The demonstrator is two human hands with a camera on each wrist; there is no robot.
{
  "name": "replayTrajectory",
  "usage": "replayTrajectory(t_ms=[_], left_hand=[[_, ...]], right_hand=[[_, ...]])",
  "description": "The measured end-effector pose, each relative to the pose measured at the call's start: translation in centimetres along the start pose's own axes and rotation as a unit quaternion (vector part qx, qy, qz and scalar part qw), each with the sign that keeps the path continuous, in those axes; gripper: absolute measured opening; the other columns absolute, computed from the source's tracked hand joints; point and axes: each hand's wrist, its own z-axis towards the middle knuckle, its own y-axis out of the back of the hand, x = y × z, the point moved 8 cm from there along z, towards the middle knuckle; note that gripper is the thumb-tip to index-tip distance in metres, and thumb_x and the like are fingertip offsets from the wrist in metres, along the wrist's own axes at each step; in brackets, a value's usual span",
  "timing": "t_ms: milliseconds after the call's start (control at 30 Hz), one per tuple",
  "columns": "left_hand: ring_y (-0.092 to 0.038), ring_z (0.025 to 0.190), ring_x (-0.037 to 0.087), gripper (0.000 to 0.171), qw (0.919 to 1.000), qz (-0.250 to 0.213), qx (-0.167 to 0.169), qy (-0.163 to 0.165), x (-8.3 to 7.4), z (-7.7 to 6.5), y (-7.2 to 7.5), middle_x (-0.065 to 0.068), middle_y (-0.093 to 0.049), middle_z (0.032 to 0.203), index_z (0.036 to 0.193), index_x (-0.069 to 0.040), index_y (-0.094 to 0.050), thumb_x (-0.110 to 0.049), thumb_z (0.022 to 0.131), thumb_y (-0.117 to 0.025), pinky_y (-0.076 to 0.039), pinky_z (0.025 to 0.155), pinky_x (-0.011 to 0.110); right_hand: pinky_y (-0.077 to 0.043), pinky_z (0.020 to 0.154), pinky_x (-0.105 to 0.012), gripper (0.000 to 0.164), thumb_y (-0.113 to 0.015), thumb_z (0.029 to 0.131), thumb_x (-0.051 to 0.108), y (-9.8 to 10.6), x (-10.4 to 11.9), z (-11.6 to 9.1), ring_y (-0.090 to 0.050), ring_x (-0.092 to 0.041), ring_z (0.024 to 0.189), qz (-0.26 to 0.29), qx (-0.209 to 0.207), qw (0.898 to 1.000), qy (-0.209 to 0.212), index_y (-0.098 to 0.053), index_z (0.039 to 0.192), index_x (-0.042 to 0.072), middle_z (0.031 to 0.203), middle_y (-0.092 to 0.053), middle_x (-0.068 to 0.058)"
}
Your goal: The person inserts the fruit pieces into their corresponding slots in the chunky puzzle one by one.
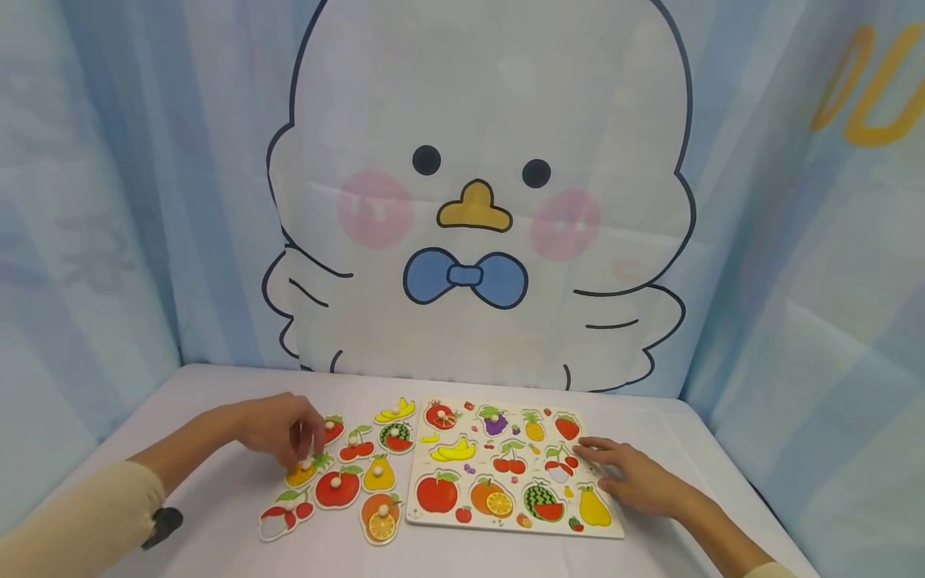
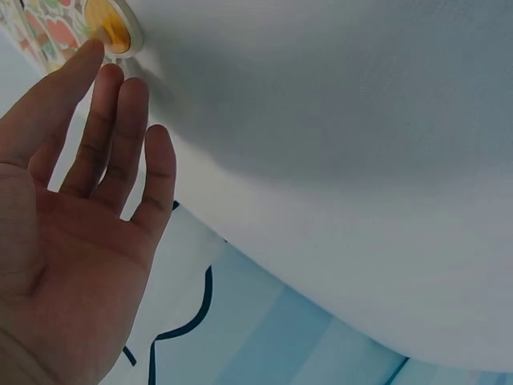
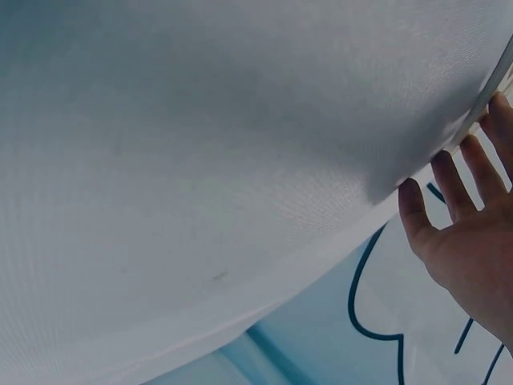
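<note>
My left hand (image 1: pixel 285 429) is over the wooden pineapple piece (image 1: pixel 300 475), which lies on the table at the left. Thumb and a finger are at the piece on either side of its knob; whether they grip it is hidden. In the left wrist view the thumb tip meets a yellow-orange piece (image 2: pixel 112 28), the other fingers fairly straight. Relaxed fingers of my right hand (image 1: pixel 632 478) touch the right edge of the fruit puzzle board (image 1: pixel 491 526). The right wrist view shows this hand (image 3: pixel 473 241) against the board's edge.
Around the pineapple lie several knobbed pieces, among them an apple (image 1: pixel 336 488), lychee (image 1: pixel 286 516), orange (image 1: pixel 381 518), pear (image 1: pixel 379 474), cherries (image 1: pixel 357 445), watermelon (image 1: pixel 396 437) and bananas (image 1: pixel 394 412). A pomegranate (image 1: pixel 441 415) with a knob and grapes (image 1: pixel 495 423) sit in the board. A printed curtain (image 1: pixel 462 337) stands behind.
</note>
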Motion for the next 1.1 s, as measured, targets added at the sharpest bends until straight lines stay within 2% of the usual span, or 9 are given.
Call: replayTrajectory(t_ms=[267, 700, 1100], left_hand=[[-0.058, 0.068, 0.017, 0.02, 0.9998, 0.001, 0.016, -0.013, -0.51, 0.16, -0.48, -0.002, -0.063, 0.073, 0.077, -0.024, -0.07, -0.012, 0.07, -0.084, -0.051, 0.062, 0.027], [-0.057, 0.073, 0.016, 0.018, 0.9995, 0.018, 0.019, 0.016, 0.05, 0.71, -0.77, -0.004, -0.062, 0.077, 0.072, -0.025, -0.07, -0.014, 0.07, -0.085, -0.051, 0.064, 0.028], [-0.057, 0.07, 0.016, 0.017, 0.9994, 0.025, 0.02, 0.011, -0.5, 0.82, -0.27, -0.004, -0.063, 0.074, 0.07, -0.024, -0.071, -0.014, 0.071, -0.084, -0.051, 0.063, 0.027]], right_hand=[[-0.032, 0.102, -0.063, 0.051, -0.067, 0.087, 0.011, 0.08, -0.11, -0.03, -0.039, -0.04, 0.131, -0.002, -0.001, 1.0, 0.008, -0.055, 0.136, 0.017, 0.148, -0.042, -0.008], [-0.031, 0.103, -0.063, 0.051, -0.068, 0.087, 0.011, 0.12, -0.02, -0.12, -0.039, -0.039, 0.131, 0.0, -0.003, 1.0, 0.007, -0.056, 0.135, 0.018, 0.147, -0.043, -0.005], [-0.032, 0.103, -0.062, 0.051, -0.067, 0.087, 0.011, 0.0, -0.15, 0.07, -0.04, -0.038, 0.131, 0.0, -0.003, 1.0, 0.0, -0.055, 0.136, 0.02, 0.147, -0.044, -0.005]])
